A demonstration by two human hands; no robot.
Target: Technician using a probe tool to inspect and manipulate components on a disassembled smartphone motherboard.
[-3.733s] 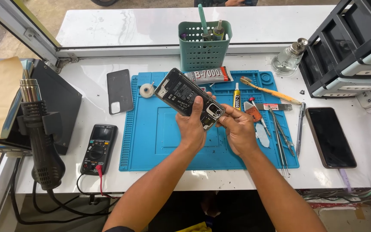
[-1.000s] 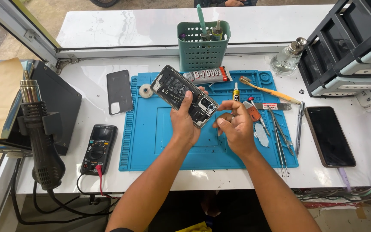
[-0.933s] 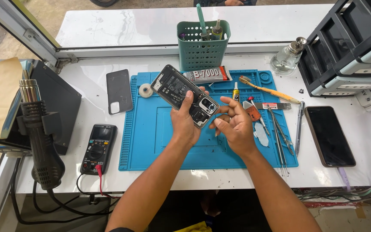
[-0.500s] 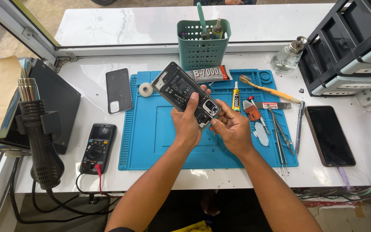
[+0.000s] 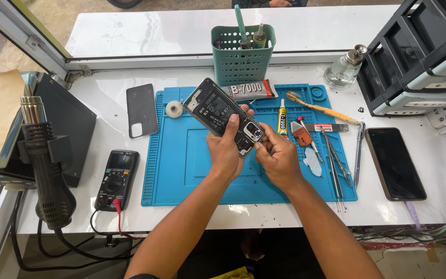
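Workbench surface first: a white table top (image 5: 130, 206) carries a blue rectangular silicone work mat (image 5: 197, 165) that lies directly beneath both hands, probably so small parts stay put and the table is spared. Left of the left-hand fingers and well apart stands a black heat gun (image 5: 47, 170) nose-up in its holder, presumably parked that way to keep the hot end off the bench. Beyond the fingertips stands a green perforated plastic tool basket (image 5: 241, 54). Right of the right-hand fingers, well apart, a dark smartphone with its glass face up (image 5: 394, 163) lies on the table. A black multimeter with a red lead (image 5: 117, 178) sits left of the left wrist.

Above the mat, the opened black smartphone with its back cover off (image 5: 223, 116) is raised and tilted, its insides toward the camera. The left hand (image 5: 225, 152) is wrapped round its lower half, thumb pressed over the exposed interior, steadying it. The right hand (image 5: 277, 157) has its fingers curled close, thumb and forefinger pinched at the phone's camera-end corner; whether they grip a small part I cannot tell. Just right of those fingers lie thin metal tweezers (image 5: 336, 165).
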